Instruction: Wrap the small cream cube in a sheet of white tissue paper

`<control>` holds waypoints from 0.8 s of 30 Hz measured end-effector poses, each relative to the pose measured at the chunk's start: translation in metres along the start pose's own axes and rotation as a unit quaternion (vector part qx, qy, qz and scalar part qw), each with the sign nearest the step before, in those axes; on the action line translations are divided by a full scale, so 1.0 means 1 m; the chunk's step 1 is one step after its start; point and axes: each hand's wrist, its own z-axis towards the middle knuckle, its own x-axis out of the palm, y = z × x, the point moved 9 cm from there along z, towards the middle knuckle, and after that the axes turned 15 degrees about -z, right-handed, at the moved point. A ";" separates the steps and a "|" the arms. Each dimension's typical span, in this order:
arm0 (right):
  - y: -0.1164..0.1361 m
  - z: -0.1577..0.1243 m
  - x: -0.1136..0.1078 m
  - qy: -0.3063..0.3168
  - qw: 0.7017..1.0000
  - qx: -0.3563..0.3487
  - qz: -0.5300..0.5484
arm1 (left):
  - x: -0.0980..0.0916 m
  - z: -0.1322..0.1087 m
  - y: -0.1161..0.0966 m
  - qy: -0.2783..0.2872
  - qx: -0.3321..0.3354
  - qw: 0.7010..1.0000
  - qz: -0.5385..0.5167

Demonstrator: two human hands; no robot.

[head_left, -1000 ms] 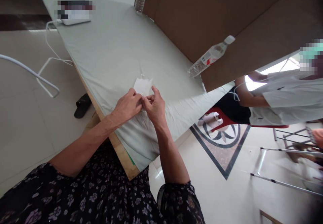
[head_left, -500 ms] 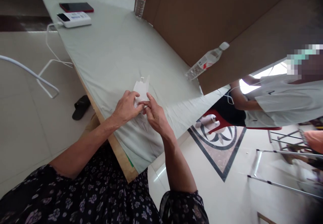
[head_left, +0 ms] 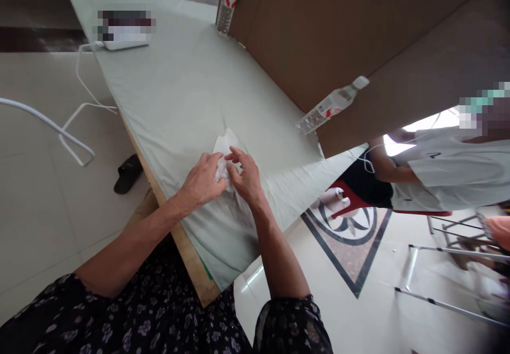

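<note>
A small white packet (head_left: 224, 144), partly crinkled and see-through at its near end, lies on the cloth-covered table between my hands. What is inside it I cannot make out. My left hand (head_left: 204, 177) curls against the packet's left side, thumb and forefinger on either side of the crinkled part. On the other side, my right hand (head_left: 246, 176) has its fingers bent and spread, with a gap between thumb and forefinger. Its fingertips hover close over the packet, and I see nothing gripped in them. Both hands partly hide the packet.
A large brown cardboard panel (head_left: 319, 35) stands along the far side. Beside it are a leaning plastic bottle (head_left: 330, 107) and an upright bottle (head_left: 228, 6). A white device with a cable (head_left: 127, 44) lies at the far left. Someone in a white shirt (head_left: 450, 168) sits at the right.
My right fingers have lifted and spread away from the left fingertips, where they were close together. My left thumb and forefinger have moved apart a little. The view has shifted slightly.
</note>
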 end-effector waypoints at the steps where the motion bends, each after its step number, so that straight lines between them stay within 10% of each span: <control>1: 0.001 0.002 0.003 0.003 1.000 -0.006 -0.007 | 0.000 -0.001 -0.001 -0.003 0.007 1.000 -0.006; 7: -0.031 0.000 -0.004 -0.046 0.993 0.097 0.041 | 0.002 -0.003 0.003 0.010 0.008 1.000 -0.006; 13: -0.066 0.005 0.019 0.078 0.942 0.267 0.190 | 0.002 -0.003 0.006 0.003 0.031 0.999 -0.023; 24: -0.045 0.044 0.043 0.140 0.940 0.211 0.230 | -0.003 -0.011 -0.023 -0.010 0.153 0.984 0.093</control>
